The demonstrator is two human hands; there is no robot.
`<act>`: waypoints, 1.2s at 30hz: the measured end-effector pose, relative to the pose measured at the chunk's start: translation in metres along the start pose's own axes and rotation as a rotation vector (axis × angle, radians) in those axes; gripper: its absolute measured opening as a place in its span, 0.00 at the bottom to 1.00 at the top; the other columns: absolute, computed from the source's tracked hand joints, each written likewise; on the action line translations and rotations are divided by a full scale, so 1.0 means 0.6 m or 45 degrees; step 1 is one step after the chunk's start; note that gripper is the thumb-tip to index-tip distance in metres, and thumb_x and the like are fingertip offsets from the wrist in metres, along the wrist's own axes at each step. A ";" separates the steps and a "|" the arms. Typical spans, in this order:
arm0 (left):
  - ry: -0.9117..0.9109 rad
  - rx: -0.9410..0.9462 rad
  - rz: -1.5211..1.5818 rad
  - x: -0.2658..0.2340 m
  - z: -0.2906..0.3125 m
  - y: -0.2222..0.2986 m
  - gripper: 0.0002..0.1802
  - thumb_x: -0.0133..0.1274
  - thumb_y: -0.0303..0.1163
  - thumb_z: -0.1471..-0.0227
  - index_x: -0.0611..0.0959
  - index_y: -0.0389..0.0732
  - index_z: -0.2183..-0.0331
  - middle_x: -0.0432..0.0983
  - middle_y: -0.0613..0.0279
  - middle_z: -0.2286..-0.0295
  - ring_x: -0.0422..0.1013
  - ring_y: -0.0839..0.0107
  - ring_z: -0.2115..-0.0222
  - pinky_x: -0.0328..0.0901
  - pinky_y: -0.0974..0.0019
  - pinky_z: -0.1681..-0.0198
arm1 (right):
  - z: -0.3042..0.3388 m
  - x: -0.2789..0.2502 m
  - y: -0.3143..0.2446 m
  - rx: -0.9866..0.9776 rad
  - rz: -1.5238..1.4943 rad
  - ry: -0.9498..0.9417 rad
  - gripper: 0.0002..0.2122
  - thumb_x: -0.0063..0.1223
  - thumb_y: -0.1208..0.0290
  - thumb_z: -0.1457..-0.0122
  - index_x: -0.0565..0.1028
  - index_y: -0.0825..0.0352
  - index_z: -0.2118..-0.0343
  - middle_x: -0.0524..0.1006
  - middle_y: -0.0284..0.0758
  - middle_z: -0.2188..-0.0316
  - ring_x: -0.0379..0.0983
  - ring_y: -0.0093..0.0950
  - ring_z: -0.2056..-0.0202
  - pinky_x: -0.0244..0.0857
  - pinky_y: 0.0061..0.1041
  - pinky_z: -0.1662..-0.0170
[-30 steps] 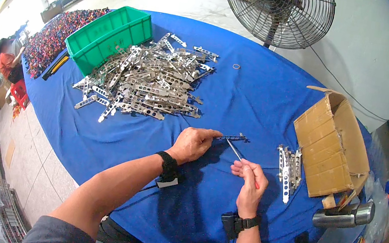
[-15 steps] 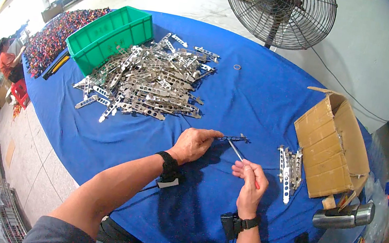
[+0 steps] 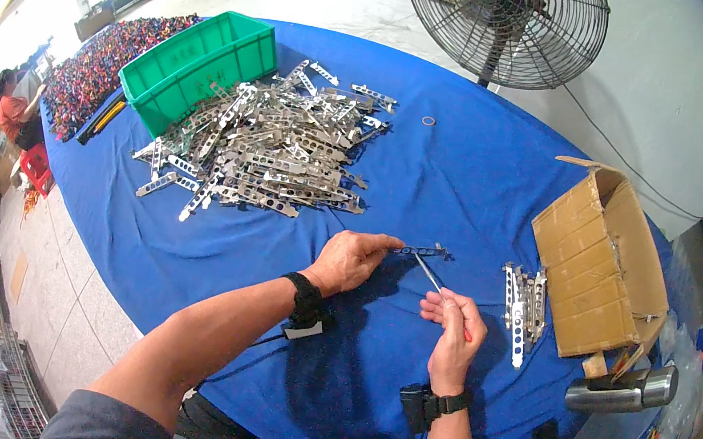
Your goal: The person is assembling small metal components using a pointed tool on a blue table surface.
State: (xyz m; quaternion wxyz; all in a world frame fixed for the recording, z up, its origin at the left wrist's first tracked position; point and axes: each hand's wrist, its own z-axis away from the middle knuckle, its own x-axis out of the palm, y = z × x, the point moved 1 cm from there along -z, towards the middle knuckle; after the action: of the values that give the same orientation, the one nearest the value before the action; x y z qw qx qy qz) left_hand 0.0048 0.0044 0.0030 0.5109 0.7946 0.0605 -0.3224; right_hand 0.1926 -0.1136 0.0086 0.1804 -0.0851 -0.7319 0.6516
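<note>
One perforated metal bracket (image 3: 419, 251) lies pinched under the left hand (image 3: 352, 260) fingertips on the counter (image 3: 466, 173); the right hand (image 3: 455, 328) grips one screwdriver (image 3: 428, 273), tip touching it.

Perforated metal bracket (image 3: 421, 251) flat on blue cloth (thin tool (image 3: 428, 273) touching)
</note>
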 end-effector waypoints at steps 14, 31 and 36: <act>0.026 0.082 -0.037 0.005 0.000 -0.003 0.14 0.49 0.29 0.43 0.83 0.43 0.56 0.77 0.47 0.76 0.76 0.55 0.78 0.68 0.57 0.72 | 0.001 0.003 -0.005 -0.066 0.075 0.008 0.10 0.42 0.75 0.35 0.76 0.75 0.60 0.80 0.44 0.65 0.79 0.30 0.66 0.74 0.26 0.62; -0.026 0.027 -0.118 -0.002 -0.001 0.005 0.15 0.48 0.29 0.43 0.83 0.43 0.55 0.72 0.51 0.82 0.70 0.64 0.83 0.65 0.60 0.75 | 0.000 0.007 -0.001 -0.060 -0.045 0.051 0.10 0.44 0.75 0.34 0.76 0.75 0.60 0.80 0.43 0.65 0.79 0.29 0.65 0.74 0.26 0.62; -0.055 -0.028 -0.125 -0.007 0.002 0.011 0.15 0.49 0.27 0.43 0.82 0.41 0.54 0.67 0.56 0.84 0.63 0.76 0.83 0.62 0.66 0.77 | 0.000 0.008 -0.008 -0.069 -0.011 -0.056 0.11 0.44 0.73 0.35 0.76 0.75 0.61 0.81 0.42 0.65 0.79 0.28 0.65 0.74 0.25 0.62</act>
State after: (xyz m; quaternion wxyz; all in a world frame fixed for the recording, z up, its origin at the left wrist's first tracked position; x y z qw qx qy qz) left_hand 0.0038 0.0010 0.0100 0.5045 0.7778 0.0917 -0.3634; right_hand 0.1888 -0.1128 0.0139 0.1647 -0.0724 -0.7534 0.6325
